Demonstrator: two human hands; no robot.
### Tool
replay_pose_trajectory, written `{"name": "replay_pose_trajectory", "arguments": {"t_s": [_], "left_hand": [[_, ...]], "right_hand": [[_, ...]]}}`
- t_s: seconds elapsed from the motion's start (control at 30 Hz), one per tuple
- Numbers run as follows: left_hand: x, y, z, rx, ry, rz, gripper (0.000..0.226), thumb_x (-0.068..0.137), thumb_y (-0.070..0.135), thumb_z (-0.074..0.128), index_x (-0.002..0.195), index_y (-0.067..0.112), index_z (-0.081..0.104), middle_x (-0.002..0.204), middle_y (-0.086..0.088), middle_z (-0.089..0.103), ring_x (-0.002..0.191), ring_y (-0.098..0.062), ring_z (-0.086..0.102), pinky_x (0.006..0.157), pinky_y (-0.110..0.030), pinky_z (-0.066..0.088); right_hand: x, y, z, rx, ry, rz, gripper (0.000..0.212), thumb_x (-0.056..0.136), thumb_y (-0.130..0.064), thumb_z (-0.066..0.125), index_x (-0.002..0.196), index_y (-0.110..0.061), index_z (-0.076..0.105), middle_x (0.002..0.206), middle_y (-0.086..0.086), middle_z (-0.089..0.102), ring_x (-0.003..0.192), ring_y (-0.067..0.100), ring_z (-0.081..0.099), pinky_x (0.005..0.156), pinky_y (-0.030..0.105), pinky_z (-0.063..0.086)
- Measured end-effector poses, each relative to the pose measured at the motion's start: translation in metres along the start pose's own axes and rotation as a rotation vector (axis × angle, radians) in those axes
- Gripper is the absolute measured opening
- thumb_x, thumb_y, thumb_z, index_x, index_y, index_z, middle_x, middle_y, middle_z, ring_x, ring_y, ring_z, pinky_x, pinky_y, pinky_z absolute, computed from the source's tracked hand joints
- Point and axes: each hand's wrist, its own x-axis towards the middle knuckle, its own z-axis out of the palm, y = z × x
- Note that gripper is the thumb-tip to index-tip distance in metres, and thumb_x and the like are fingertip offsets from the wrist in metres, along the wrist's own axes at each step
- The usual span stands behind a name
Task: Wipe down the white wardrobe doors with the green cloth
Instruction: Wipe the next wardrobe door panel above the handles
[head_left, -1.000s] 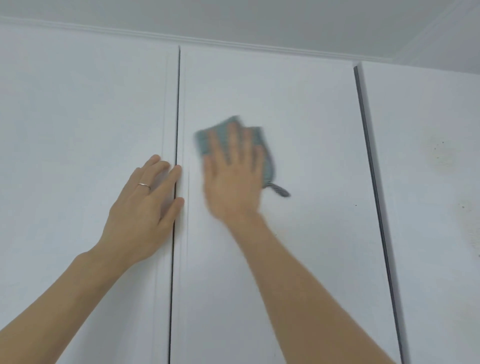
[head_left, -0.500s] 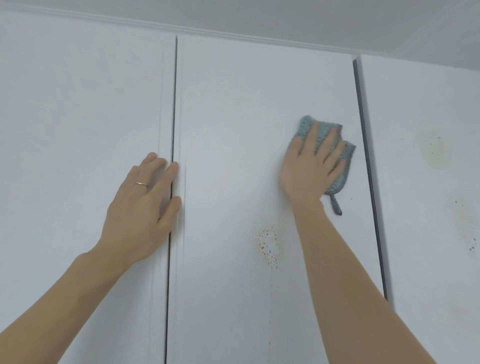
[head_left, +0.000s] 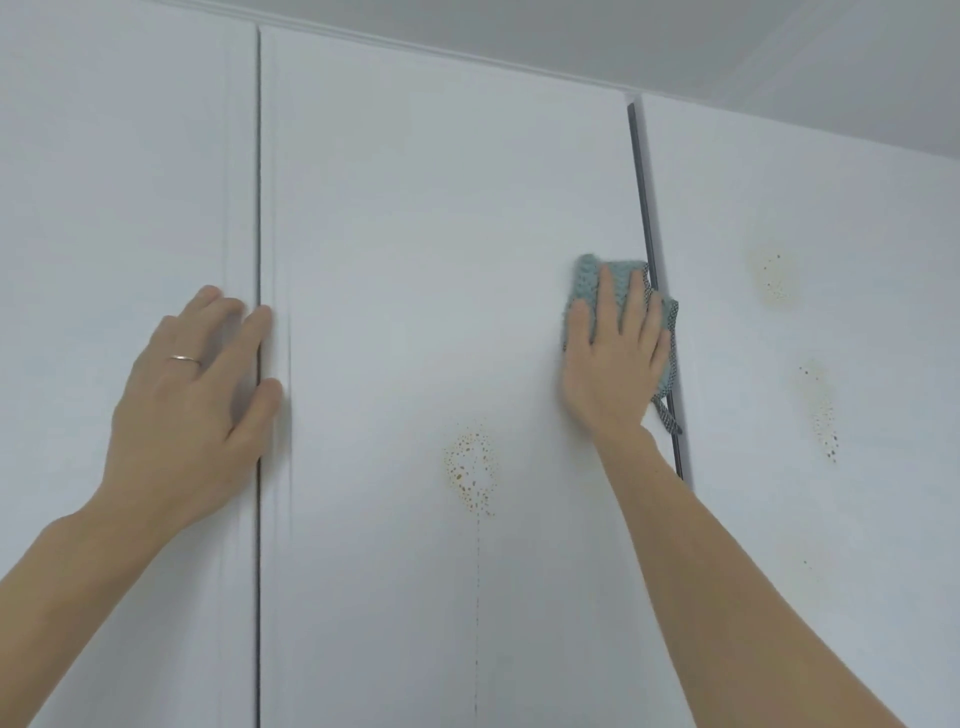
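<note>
Three white wardrobe doors fill the view: a left door, a middle door and a right door. My right hand lies flat, fingers straight, pressing the green cloth against the middle door's right edge, beside the dark gap. The cloth's loop hangs below the hand. My left hand, wearing a ring, rests flat on the left door with its fingertips at the gap between the left and middle doors.
A brown speckled stain with a thin drip line below it marks the middle door. More speckled stains dot the right door. A white cornice and the ceiling run above the doors.
My right hand has swept the cloth from the middle door's left part across to its right edge. The view has tilted, showing more stains. My left hand stays in place.
</note>
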Motion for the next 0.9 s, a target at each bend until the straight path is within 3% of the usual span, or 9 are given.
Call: {"name": "replay_pose_trajectory", "arguments": {"t_s": [0.07, 0.13, 0.3, 0.37, 0.43, 0.6, 0.67, 0.77, 0.9], "left_hand": [[0.0, 0.001, 0.0, -0.007, 0.005, -0.008, 0.059, 0.097, 0.034, 0.044, 0.147, 0.004, 0.054, 0.151, -0.017, 0.047, 0.151, -0.04, 0.033, 0.106, -0.064, 0.042], [0.0, 0.0, 0.001, -0.014, 0.005, -0.013, 0.06, 0.097, 0.035, 0.042, 0.147, 0.004, 0.054, 0.151, -0.017, 0.046, 0.151, -0.042, 0.033, 0.109, -0.063, 0.04], [0.001, -0.004, 0.001, -0.008, -0.008, 0.022, 0.062, 0.099, 0.038, 0.042, 0.15, 0.003, 0.052, 0.152, -0.018, 0.045, 0.152, -0.04, 0.033, 0.115, -0.058, 0.035], [0.001, -0.002, -0.001, 0.001, -0.032, 0.033, 0.063, 0.099, 0.039, 0.042, 0.151, 0.004, 0.051, 0.154, -0.016, 0.044, 0.154, -0.037, 0.031, 0.119, -0.056, 0.033], [-0.001, -0.003, -0.006, 0.011, -0.068, 0.034, 0.064, 0.1, 0.041, 0.039, 0.154, 0.007, 0.049, 0.158, -0.012, 0.041, 0.156, -0.031, 0.027, 0.122, -0.054, 0.029], [-0.011, -0.006, -0.016, 0.034, -0.13, 0.07, 0.063, 0.101, 0.039, 0.038, 0.156, 0.009, 0.047, 0.161, -0.009, 0.04, 0.158, -0.026, 0.023, 0.124, -0.049, 0.027], [-0.015, -0.01, -0.018, 0.051, -0.145, 0.089, 0.061, 0.101, 0.036, 0.039, 0.156, 0.01, 0.047, 0.161, -0.009, 0.042, 0.157, -0.027, 0.024, 0.123, -0.048, 0.027], [-0.014, -0.016, -0.021, 0.058, -0.135, 0.092, 0.057, 0.102, 0.03, 0.041, 0.155, 0.01, 0.048, 0.16, -0.009, 0.044, 0.156, -0.029, 0.027, 0.123, -0.046, 0.028], [-0.015, -0.009, -0.019, -0.009, -0.125, 0.048, 0.052, 0.102, 0.019, 0.045, 0.152, 0.007, 0.049, 0.158, -0.007, 0.046, 0.156, -0.029, 0.029, 0.124, -0.045, 0.028]], "right_hand": [[-0.008, -0.026, 0.007, 0.001, 0.002, 0.137, 0.055, 0.109, -0.048, 0.019, 0.163, -0.038, 0.008, 0.172, -0.003, -0.001, 0.158, 0.023, -0.005, 0.127, 0.048, -0.003], [-0.025, -0.069, 0.017, 0.025, 0.024, 0.073, 0.055, 0.109, -0.047, 0.019, 0.163, -0.036, 0.013, 0.172, 0.002, 0.002, 0.159, 0.026, -0.001, 0.126, 0.048, -0.002], [-0.086, -0.124, 0.031, -0.044, -0.124, -0.81, 0.052, 0.109, -0.048, 0.026, 0.16, -0.039, 0.027, 0.17, -0.003, 0.018, 0.158, 0.023, 0.009, 0.126, 0.047, 0.007], [-0.062, -0.106, 0.024, -0.046, -0.154, -0.955, 0.052, 0.108, -0.051, 0.028, 0.159, -0.041, 0.03, 0.169, -0.008, 0.021, 0.158, 0.02, 0.011, 0.126, 0.045, 0.009], [-0.026, -0.09, 0.02, -0.052, -0.146, -0.893, 0.053, 0.107, -0.054, 0.024, 0.159, -0.042, 0.027, 0.17, -0.01, 0.017, 0.158, 0.018, 0.009, 0.127, 0.045, 0.009], [0.023, -0.106, 0.02, 0.007, -0.094, -0.338, 0.054, 0.109, -0.051, 0.021, 0.162, -0.042, 0.013, 0.172, -0.007, 0.003, 0.158, 0.02, -0.002, 0.127, 0.045, -0.002], [0.007, -0.133, 0.028, 0.012, -0.064, -0.289, 0.055, 0.109, -0.048, 0.02, 0.162, -0.039, 0.011, 0.172, -0.003, 0.002, 0.159, 0.024, -0.002, 0.127, 0.047, -0.002], [-0.053, -0.153, 0.04, -0.012, -0.036, -0.6, 0.054, 0.11, -0.046, 0.021, 0.163, -0.033, 0.02, 0.172, 0.002, 0.012, 0.158, 0.027, 0.006, 0.127, 0.05, 0.005], [-0.129, -0.109, 0.029, -0.035, -0.175, -0.993, 0.051, 0.111, -0.046, 0.027, 0.16, -0.032, 0.03, 0.17, -0.002, 0.019, 0.158, 0.024, 0.011, 0.126, 0.05, 0.013]]}}
